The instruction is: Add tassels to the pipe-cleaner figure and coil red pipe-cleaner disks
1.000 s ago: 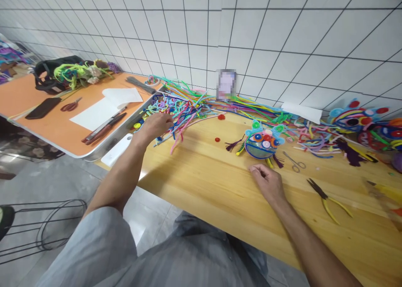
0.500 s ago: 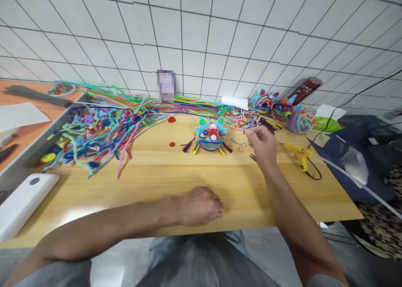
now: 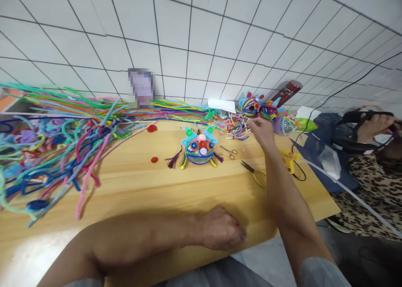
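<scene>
My left hand (image 3: pixel 223 228) rests as a closed fist on the wooden table near its front edge; nothing shows in it. My right hand (image 3: pixel 263 132) reaches toward the back right, thumb and fingers pinched together beside a heap of pipe cleaner scraps (image 3: pixel 237 125). Whatever is in the pinch is too small to make out. In the middle of the table stands a colourful animal-face craft figure (image 3: pixel 199 146) with blue ears, button eyes and purple tassels. Small scissors (image 3: pixel 230 152) lie to its right. Yellow-handled pliers (image 3: pixel 256 174) lie closer to my right forearm.
Long pipe cleaners (image 3: pixel 91 132) are heaped at the left. Two red caps (image 3: pixel 152 128) lie left of the figure. Finished figures (image 3: pixel 251 104) and a dark red flask (image 3: pixel 287 93) stand behind my right hand. A yellow glue gun (image 3: pixel 290 161) lies right; another person (image 3: pixel 373 169) sits beyond.
The view has swung to the right, bringing the other person in. My right hand has shifted away to the right, uncovering the pliers. My left fist stays near the front edge.
</scene>
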Motion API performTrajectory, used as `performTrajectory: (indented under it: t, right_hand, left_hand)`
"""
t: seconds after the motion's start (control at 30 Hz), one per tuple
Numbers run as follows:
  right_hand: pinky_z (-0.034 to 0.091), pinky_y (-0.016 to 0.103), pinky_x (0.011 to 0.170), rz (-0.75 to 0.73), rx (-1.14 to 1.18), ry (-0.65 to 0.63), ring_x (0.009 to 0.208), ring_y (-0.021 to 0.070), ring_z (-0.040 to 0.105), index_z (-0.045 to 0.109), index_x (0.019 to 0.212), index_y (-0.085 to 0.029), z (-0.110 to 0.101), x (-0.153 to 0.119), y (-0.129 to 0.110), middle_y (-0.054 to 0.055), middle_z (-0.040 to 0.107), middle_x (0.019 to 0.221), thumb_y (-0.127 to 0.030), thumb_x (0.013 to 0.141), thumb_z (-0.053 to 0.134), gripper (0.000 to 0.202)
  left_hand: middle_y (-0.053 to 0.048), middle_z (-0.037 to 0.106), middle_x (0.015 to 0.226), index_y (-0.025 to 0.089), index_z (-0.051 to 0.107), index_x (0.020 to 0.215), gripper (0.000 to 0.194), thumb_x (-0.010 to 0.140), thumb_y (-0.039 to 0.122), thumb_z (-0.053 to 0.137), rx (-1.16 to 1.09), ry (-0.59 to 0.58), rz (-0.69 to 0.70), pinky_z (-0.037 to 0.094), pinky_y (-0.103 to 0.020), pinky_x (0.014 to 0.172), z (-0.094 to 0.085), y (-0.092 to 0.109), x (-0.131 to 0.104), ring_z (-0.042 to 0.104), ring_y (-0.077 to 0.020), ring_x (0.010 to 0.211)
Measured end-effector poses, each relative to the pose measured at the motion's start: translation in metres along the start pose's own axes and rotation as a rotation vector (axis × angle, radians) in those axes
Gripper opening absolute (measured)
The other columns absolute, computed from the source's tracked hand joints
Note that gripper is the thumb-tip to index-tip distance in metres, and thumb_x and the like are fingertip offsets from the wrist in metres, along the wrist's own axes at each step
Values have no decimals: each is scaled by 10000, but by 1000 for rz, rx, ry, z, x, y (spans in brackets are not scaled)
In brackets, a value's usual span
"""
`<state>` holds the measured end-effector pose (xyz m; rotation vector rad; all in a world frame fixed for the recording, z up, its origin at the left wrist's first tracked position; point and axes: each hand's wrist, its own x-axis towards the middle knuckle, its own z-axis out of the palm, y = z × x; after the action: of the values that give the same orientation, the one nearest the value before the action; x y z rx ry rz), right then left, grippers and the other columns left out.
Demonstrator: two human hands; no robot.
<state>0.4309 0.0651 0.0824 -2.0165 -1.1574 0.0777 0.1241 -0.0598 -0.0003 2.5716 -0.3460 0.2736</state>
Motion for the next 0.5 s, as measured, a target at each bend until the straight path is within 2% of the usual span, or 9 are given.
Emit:
performTrajectory:
  t: [0.17, 0.27, 0.37, 0.5]
  right_hand:
    - [501, 379, 835, 17, -356, -150, 953, 304, 717, 778, 815, -219, 50, 0, -23, 113, 796, 931, -568, 860, 688, 363]
    - [498, 421, 910, 64, -388, -173, 1038, 348, 718, 765, 786, -205, 73, 6, -23, 163, 786, 974, -484, 824, 737, 283]
    - [504, 406, 881, 96, -334, -123, 991, 329, 713, 742, 727, -210, 70, 16, -12, 147, 774, 882, -362, 822, 706, 183]
    - [487, 315, 681, 85, -161, -51, 733, 226, 640, 694, 651, -214, 35, 25, 10, 42, 674, 632, -408, 820, 662, 259]
  left_hand:
    - [-7, 780, 797, 195, 660, 805, 212, 991, 279, 603, -86, 4, -27, 311, -339, 488, -4, -2, 1, 721, -153, 710]
    - [-9, 776, 794, 191, 663, 803, 198, 980, 264, 613, -128, 17, -33, 338, -329, 496, -3, -3, 2, 720, -154, 708]
    - [-13, 775, 788, 193, 682, 809, 177, 969, 255, 634, -158, 53, -44, 362, -323, 503, -2, -4, 2, 719, -157, 699]
    - [-14, 791, 822, 199, 709, 844, 160, 972, 270, 646, -167, 58, -56, 372, -322, 507, -3, -4, 2, 734, -157, 728]
